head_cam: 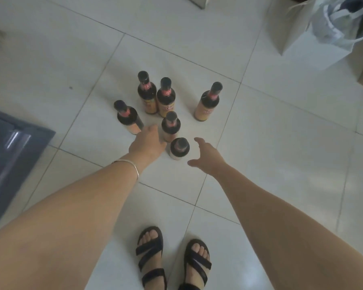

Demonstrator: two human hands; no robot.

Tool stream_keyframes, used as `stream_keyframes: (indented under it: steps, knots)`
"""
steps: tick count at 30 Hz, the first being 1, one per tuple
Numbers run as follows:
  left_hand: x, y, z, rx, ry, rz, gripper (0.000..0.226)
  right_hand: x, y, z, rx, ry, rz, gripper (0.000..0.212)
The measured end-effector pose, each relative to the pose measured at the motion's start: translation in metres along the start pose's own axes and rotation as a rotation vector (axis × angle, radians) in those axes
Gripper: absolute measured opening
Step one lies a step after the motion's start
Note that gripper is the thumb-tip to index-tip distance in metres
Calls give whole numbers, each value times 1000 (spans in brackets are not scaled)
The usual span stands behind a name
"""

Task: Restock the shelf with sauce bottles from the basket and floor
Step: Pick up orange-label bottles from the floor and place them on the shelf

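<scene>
Several dark sauce bottles with orange labels stand upright on the white tiled floor. The nearest bottle [179, 148] stands between my two hands. My left hand [148, 143] hangs just left of it and beside another bottle [170, 125], fingers pointing down, holding nothing. My right hand [205, 155] is spread open just right of the nearest bottle, not touching it. A further bottle [127, 117] stands to the left, two more [156, 95] at the back, and one [208, 101] apart on the right.
A grey cabinet or shelf edge [13, 147] juts in at the left. A white paper bag [298, 28] and a plastic bag [342, 19] sit at the top right. My sandalled feet [172, 258] stand at the bottom centre.
</scene>
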State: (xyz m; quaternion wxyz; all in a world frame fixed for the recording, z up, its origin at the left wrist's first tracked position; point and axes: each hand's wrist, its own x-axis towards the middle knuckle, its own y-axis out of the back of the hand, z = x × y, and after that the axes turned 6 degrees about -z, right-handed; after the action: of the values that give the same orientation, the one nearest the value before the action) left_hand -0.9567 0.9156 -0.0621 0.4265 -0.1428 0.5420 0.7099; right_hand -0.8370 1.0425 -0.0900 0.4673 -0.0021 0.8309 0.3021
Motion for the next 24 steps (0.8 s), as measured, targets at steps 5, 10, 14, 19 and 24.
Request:
stream_keyframes:
  steps: [5, 10, 14, 19, 24]
  knots:
    - [60, -37, -4, -303, -122, 159, 74, 59, -32, 27, 138, 144, 14, 94]
    - [104, -57, 0, -451, -97, 187, 67, 94, -47, 28, 153, 343, 59, 90]
    - [120, -65, 3, -470, -44, 247, 62, 104, -49, 26, 164, 376, 77, 78]
    - [109, -67, -1, -575, -48, 268, 49, 96, -38, 22, 186, 284, 129, 70]
    - [66, -45, 4, -563, -63, 277, 38, 60, -8, 22, 291, 158, 161, 59]
